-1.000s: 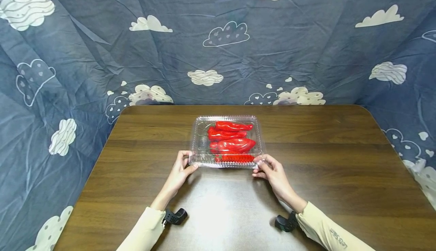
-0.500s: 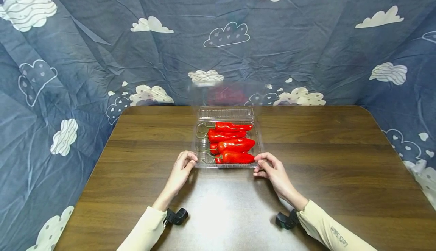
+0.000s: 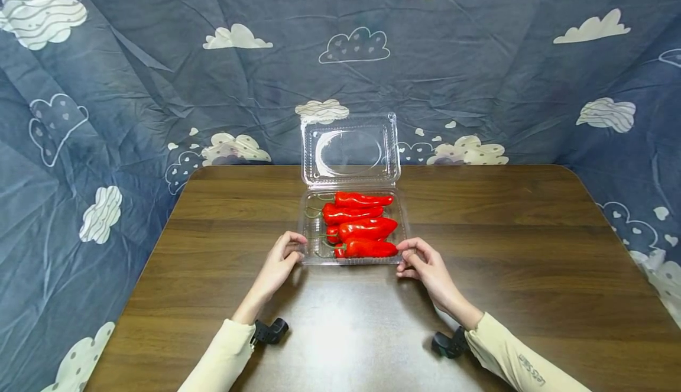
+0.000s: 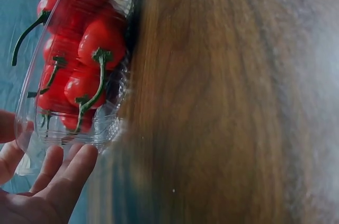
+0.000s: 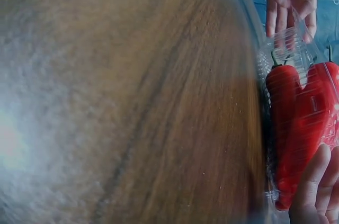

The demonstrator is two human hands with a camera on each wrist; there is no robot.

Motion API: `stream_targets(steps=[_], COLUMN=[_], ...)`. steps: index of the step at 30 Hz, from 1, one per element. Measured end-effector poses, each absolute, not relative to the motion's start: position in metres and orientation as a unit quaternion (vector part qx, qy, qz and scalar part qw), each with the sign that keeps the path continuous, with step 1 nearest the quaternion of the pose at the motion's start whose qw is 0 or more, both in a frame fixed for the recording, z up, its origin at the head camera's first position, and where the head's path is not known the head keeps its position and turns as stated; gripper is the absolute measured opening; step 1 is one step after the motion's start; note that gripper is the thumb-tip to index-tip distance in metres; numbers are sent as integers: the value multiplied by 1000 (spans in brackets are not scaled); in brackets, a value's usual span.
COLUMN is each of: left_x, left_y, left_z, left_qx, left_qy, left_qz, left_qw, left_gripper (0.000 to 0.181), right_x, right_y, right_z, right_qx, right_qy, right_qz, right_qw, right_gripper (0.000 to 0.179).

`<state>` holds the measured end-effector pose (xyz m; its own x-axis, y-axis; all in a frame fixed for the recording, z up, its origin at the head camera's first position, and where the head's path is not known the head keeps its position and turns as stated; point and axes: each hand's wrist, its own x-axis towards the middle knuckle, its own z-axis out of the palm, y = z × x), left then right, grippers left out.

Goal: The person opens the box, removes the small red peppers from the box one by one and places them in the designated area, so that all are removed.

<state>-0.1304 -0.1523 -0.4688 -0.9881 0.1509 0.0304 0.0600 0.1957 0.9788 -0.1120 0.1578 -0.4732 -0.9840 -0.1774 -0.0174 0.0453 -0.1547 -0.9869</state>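
Note:
In the head view, a clear plastic clamshell container (image 3: 403, 217) sits on the table, its lid (image 3: 348, 149) standing upright at the back. Several red peppers (image 3: 367, 226) with green stems lie sideways in its base. My left hand (image 3: 278, 263) is at the front left corner, thumb and fingers spread around it; in the left wrist view its fingertips (image 4: 85, 155) are at the container's end wall. At the front right corner, my right hand (image 3: 428, 268) pinches the rim between thumb and finger. The right wrist view shows pepper flesh (image 5: 296, 118) through the clear wall.
The brown wooden table (image 3: 505, 232) extends to both sides, with bright glare near the front. A dark blue cloud-patterned cloth (image 3: 452, 73) hangs behind it. Black wrist cameras (image 3: 270, 331) are worn on both wrists.
The container's lid has swung up and back from shut over the peppers to standing upright. My left hand has shifted slightly left, its thumb and fingers spread wider; my right hand stays in place.

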Motion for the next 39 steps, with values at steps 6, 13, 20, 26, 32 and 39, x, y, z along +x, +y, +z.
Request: stream_targets(steps=[6, 13, 20, 26, 32, 39], left_x=[-128, -126, -124, -123, -126, -138], left_y=[-156, -161, -166, -172, -174, -175], left_z=[-469, -469, -464, -464, -464, -462], left_qx=[68, 82, 106, 138, 151, 174], left_qy=[774, 773, 787, 802, 806, 790], left_qz=[628, 626, 605, 578, 569, 585], left_qw=[43, 58, 58, 56, 58, 62], left_gripper=[31, 31, 25, 19, 16, 24], right_x=[-107, -101, -96, -93, -96, -111], right_y=[159, 161, 161, 163, 166, 171], right_z=[-473, -473, -469, -466, -467, -467], right_qx=[-54, -62, -72, -92, -112, -101], right_qy=[658, 672, 680, 685, 693, 708], right_qz=[-746, -733, -720, -709, -698, -692], right_qw=[84, 91, 117, 141, 140, 101], right_gripper=[22, 21, 22, 22, 24, 34])
